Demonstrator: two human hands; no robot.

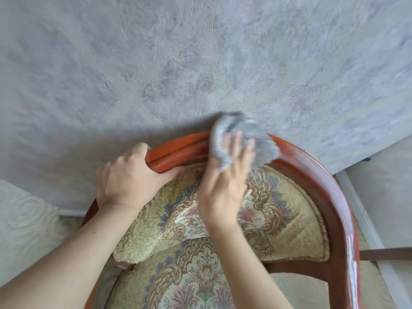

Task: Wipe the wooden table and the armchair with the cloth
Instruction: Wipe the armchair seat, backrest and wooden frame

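Note:
The armchair has a curved, glossy reddish-brown wooden back rail (318, 179) and a floral tapestry backrest and seat (274, 221). My left hand (129, 179) grips the top rail left of centre. My right hand (225, 184) presses a bunched grey cloth (243, 139) onto the top of the rail at its centre. The cloth and right hand are motion-blurred. The wooden table is not in view.
A grey patterned wall (200, 63) stands right behind the chair, touching or almost touching the rail. White baseboard (365, 224) runs along the floor at right. Pale textured wall (24, 219) shows at lower left.

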